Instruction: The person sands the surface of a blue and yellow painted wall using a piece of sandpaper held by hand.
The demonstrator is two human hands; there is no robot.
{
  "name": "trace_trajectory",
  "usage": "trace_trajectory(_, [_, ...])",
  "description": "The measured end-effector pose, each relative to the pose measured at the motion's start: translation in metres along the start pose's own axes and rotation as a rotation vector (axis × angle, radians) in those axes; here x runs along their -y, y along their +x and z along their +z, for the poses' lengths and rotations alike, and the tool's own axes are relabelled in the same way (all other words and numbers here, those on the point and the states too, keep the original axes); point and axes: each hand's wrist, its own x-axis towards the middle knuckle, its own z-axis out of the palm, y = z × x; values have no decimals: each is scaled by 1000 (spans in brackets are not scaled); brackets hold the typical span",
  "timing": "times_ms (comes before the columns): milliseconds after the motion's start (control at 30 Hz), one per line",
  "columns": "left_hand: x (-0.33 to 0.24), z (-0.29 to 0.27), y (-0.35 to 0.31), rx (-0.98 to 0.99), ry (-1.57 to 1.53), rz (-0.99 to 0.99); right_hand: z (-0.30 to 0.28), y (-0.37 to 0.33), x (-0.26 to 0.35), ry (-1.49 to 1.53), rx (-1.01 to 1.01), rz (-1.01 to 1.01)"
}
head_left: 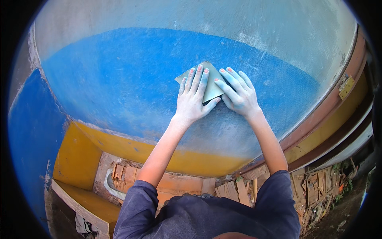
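Note:
A pale green sheet of sandpaper (213,75) lies against the blue part of a painted wall (131,75), one corner pointing up. My left hand (194,97) rests flat on its left part, fingers stretched out and thumb out to the right by its lower corner. At its right edge is my right hand (239,93), with the fingers extended and a fingertip touching the sheet. Whitish-blue dust coats both hands. Under the palms, the sheet's lower left part is hidden. Pale, scuffed patches show in the blue paint below and around the hands.
A yellow band (199,162) runs along the wall's bottom. Broken boards and rubble (318,187) cover the ground, with a grey curved object (111,185) at left. A yellow ledge (85,199) stands lower left. A brown frame with a yellow hinge (346,88) borders the wall at right.

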Motion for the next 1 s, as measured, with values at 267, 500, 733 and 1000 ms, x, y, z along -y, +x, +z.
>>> trace_trajectory(267, [-3,41,-4,-557,-37,-547,-34,-114,-51,-241,-74,181])
trace_trajectory(500, [-100,119,-51,-240,-86,-465,-38,-125,-49,-145,-76,192])
trace_trajectory(733, [-152,138,-93,-94,-147,-553,-31,-131,-36,18,-88,156])
trace_trajectory(1000, [-54,35,44,-568,-106,-480,-37,-138,-37,143,-80,118])
